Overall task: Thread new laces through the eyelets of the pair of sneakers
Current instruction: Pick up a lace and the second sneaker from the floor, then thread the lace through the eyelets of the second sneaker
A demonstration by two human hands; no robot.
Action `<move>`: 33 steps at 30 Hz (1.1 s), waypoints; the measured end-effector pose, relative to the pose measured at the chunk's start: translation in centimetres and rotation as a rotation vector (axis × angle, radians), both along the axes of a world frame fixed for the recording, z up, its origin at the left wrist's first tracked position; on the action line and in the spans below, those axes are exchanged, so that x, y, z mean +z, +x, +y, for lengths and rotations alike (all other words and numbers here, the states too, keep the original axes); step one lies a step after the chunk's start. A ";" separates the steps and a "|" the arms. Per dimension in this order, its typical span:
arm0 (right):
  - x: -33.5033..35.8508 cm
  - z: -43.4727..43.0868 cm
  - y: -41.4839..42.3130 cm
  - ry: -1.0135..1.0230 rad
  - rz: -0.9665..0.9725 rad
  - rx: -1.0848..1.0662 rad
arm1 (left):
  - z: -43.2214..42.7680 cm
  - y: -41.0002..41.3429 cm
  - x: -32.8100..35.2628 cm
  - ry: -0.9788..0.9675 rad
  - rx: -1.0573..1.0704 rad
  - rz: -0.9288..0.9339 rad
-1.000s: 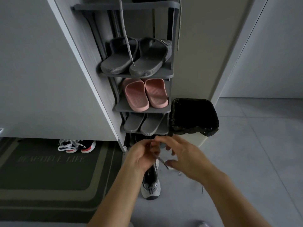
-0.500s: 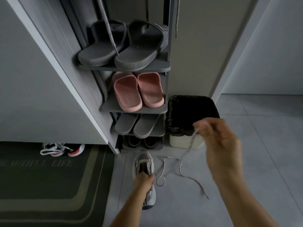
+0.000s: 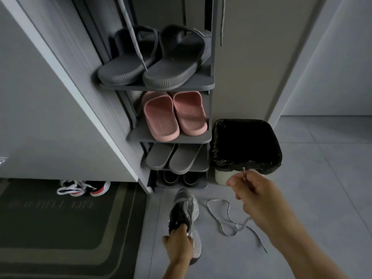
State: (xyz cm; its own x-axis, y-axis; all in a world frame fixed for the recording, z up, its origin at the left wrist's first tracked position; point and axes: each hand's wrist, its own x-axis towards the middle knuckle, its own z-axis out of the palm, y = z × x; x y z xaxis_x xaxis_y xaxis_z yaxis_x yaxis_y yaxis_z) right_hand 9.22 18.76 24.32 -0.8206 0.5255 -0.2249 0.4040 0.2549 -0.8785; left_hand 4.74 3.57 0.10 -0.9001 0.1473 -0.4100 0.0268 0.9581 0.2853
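Tiled floor [image 3: 322, 198] — sneaker [image 3: 184, 210] toe toward rack [image 3: 171, 140].

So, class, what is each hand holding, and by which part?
The left hand grips the grey sneaker at its collar, by the heel opening. The right hand pinches the lace just below its tip; the rest lies on the floor.
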 end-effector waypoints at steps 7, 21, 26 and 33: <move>-0.7 -1.8 -0.4 0.063 -0.166 0.104 | -1.6 3.7 10.8 0.260 -0.102 0.411; 5.6 -8.3 10.1 -0.360 0.080 -0.082 | -10.7 19.0 24.9 0.427 -0.538 0.694; 6.5 -10.0 15.8 -0.298 0.205 0.028 | -14.0 20.0 28.5 0.937 -0.182 0.555; 6.0 -12.5 19.7 -0.228 0.171 0.159 | -15.1 22.3 28.9 0.904 -0.214 0.011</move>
